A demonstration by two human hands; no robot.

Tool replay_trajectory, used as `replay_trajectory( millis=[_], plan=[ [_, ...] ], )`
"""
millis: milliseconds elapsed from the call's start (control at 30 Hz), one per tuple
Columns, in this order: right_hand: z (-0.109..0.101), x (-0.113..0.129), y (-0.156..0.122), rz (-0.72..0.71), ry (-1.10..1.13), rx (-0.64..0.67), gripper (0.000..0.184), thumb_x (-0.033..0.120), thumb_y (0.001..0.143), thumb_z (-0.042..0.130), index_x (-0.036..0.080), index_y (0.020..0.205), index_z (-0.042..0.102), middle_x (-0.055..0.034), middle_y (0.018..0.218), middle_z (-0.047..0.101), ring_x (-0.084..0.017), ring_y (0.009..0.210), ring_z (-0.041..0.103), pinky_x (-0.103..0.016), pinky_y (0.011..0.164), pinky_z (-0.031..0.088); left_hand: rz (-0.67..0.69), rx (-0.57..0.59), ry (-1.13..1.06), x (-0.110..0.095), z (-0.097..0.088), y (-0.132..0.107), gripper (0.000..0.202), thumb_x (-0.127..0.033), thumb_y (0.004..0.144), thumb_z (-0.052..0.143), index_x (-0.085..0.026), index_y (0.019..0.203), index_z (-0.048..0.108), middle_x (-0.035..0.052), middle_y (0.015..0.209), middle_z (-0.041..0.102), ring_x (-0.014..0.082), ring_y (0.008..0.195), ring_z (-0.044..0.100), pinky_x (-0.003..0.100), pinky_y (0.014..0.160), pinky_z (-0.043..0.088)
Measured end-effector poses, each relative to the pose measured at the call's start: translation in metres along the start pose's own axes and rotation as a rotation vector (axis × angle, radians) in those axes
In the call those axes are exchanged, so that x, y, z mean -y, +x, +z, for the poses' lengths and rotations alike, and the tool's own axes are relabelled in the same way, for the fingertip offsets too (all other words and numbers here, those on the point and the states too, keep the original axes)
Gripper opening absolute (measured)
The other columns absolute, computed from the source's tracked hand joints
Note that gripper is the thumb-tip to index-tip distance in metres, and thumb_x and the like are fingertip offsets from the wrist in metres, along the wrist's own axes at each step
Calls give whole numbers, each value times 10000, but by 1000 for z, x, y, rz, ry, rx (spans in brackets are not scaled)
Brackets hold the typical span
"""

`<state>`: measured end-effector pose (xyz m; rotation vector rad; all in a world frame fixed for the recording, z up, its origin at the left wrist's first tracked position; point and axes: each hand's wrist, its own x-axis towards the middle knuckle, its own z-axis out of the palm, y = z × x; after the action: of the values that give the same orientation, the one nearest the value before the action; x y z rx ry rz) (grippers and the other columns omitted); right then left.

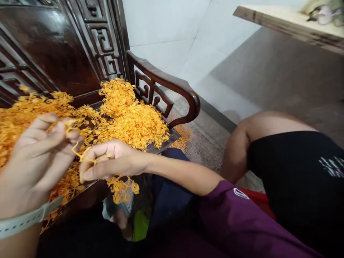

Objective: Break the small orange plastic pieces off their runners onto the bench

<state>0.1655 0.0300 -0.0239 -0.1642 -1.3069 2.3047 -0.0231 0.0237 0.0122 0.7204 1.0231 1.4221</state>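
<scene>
My left hand (pixel 40 150), with a pale watch strap (pixel 29 218) on its wrist, pinches a thin, branched orange piece (pixel 70 123) between thumb and fingers. Just to its right, my right hand (pixel 113 159) is closed on another slender orange piece (pixel 92 157), whose curved ends stick out between the fingers. The two hands are close together, and whether the pieces are joined is unclear. Below my right hand hangs a curly orange cluster (pixel 123 190); what it is attached to is hidden. Heaps of similar orange pieces (pixel 134 122) lie around and behind both hands.
The heaps rest on a dark carved wooden bench (pixel 176 138) with a curved armrest (pixel 166 79). Orange bits (pixel 184 136) lie on the floor beyond it. Another person's bent knee (pixel 242 143) and black shorts (pixel 290 161) are at right. A board edge (pixel 268 25) juts in above.
</scene>
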Motion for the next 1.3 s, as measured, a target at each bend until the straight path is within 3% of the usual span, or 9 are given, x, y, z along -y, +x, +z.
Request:
replay_trajectory(
  millis=[100, 167, 367, 533, 667, 867, 967, 1067, 1300],
  plan=[
    [9, 2, -2, -27, -76, 80, 279, 30, 747, 873, 150, 932, 702, 3, 946, 713, -93, 862, 656, -194, 817, 560, 52, -100, 289, 20, 15, 19, 225, -140, 802, 913, -237, 887, 729, -39, 806, 731, 118, 764, 663, 209, 688, 591],
    [19, -1, -4, -50, -104, 94, 284, 70, 766, 878, 155, 963, 693, -15, 1007, 705, -120, 949, 667, -233, 955, 565, 101, -43, 376, 35, 25, 30, 213, -186, 813, 933, -217, 910, 745, -33, 831, 755, 128, 788, 685, 264, 776, 599],
    [51, -8, -15, -99, -264, -158, 76, 175, 947, 717, 191, 958, 643, -5, 978, 653, -124, 909, 600, -213, 881, 536, 321, 191, 620, 62, 34, 57, 361, -501, 986, 772, -225, 1219, 788, 63, 1121, 782, 222, 1073, 733, 370, 965, 584],
    [41, -9, -8, -100, -158, -167, 214, 183, 832, 887, 180, 904, 686, -4, 940, 685, -128, 897, 622, -214, 847, 537, 121, 270, 665, 60, 12, 63, 590, -686, 917, 768, -192, 1241, 770, 112, 1219, 759, 240, 1037, 727, 339, 863, 605],
    [13, -10, 1, -119, -129, -431, 141, 90, 863, 841, 178, 851, 732, -2, 925, 717, -109, 884, 634, -212, 860, 536, -73, 190, 445, 57, -1, 50, 596, -727, 891, 771, -154, 1053, 791, 99, 1008, 792, 200, 825, 726, 300, 702, 604],
    [-32, 5, 0, -164, -55, -711, 119, 253, 899, 845, 214, 960, 750, -18, 1088, 761, -116, 893, 647, -219, 748, 537, -371, 343, 318, 61, 6, 20, 744, -890, 903, 572, -199, 1127, 730, 80, 842, 750, 199, 712, 735, 317, 701, 642],
    [-43, 9, 0, -214, -97, -766, 178, 305, 894, 854, 227, 1010, 745, -12, 1216, 748, -110, 868, 610, -225, 712, 521, -325, 368, 420, 60, 16, 6, 756, -843, 879, 668, -204, 1283, 683, 79, 864, 737, 191, 677, 711, 303, 648, 615],
    [-43, 10, 2, -278, -195, -776, 190, 345, 925, 822, 231, 1054, 742, -12, 1277, 725, -107, 876, 591, -221, 714, 517, -192, 420, 556, 59, 24, -3, 746, -613, 838, 873, -211, 1416, 624, 54, 899, 743, 180, 680, 689, 275, 600, 553],
    [-38, 15, -1, -204, -263, -687, 259, 445, 963, 751, 205, 1059, 743, -9, 916, 650, -127, 783, 549, -230, 645, 491, 62, 337, 730, 52, 22, -2, 424, -519, 882, 846, -183, 1096, 700, 60, 854, 785, 231, 796, 723, 297, 678, 513]
  ],
)
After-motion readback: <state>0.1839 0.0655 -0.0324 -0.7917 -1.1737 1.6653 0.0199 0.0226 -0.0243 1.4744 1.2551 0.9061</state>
